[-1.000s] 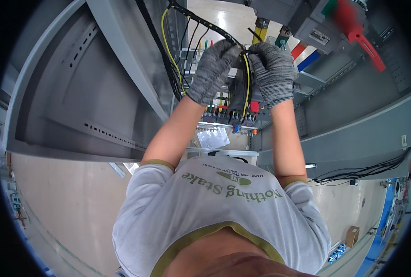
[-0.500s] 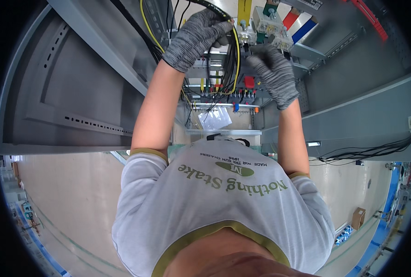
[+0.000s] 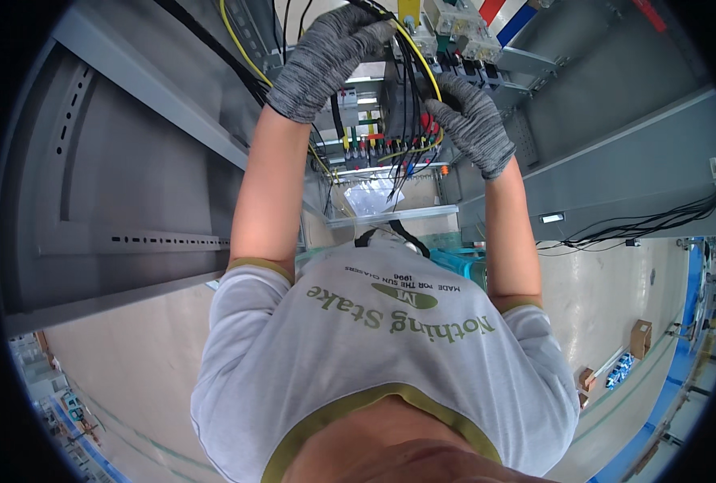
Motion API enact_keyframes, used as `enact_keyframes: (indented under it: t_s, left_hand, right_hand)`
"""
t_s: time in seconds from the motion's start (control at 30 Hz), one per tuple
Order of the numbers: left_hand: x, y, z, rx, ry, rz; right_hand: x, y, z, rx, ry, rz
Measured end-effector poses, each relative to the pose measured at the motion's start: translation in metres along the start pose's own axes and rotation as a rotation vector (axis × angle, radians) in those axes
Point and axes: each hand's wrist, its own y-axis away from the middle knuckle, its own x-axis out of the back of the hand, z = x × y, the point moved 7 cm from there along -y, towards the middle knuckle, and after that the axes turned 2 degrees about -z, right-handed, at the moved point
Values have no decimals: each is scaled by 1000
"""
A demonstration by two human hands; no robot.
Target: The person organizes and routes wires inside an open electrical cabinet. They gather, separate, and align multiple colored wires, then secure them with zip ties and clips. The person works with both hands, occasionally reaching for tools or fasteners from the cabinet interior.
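Both my hands wear grey knitted gloves and reach into an open metal cabinet. At the upper middle, my left hand (image 3: 334, 60) is closed around a bundle of black wires (image 3: 371, 10), whose loose ends hang down. A yellow wire (image 3: 416, 48) runs out of the same grip and bows to the right. My right hand (image 3: 477, 125) has its thumb and forefinger closed on this wire, partly hiding it. Below the hands, a row of terminals (image 3: 366, 150) with coloured parts crosses the cabinet. Clear-covered components (image 3: 474, 40) sit above my right hand.
The grey cabinet door (image 3: 140, 161) stands at the left, and a grey side panel (image 3: 615, 169) at the right. Black cables (image 3: 656, 221) hang off that panel. A metal crossbar (image 3: 394, 216) lies before my body. Cardboard boxes (image 3: 640, 338) stand on the floor, lower right.
My right hand has moved onto the yellow wire and closed on it. The wire now bows further right. The left hand keeps its grip on the bundle, and the whole view has shifted slightly.
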Motion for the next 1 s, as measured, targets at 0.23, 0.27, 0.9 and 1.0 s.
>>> enact_keyframes:
  t_s: [0.23,0.27,0.9,1.0]
  left_hand:
    - [5,2,7,-340,-293,38]
    - [6,3,3,-321,-164,41]
    - [-16,10,33,-57,183,50]
    - [-23,6,39,-12,111,35]
  right_hand:
    - [-6,-15,-54,148,-198,31]
    - [-8,-19,-60,106,-311,-31]
    - [29,16,-87,364,219,-80]
    - [36,19,-11,245,-62,144]
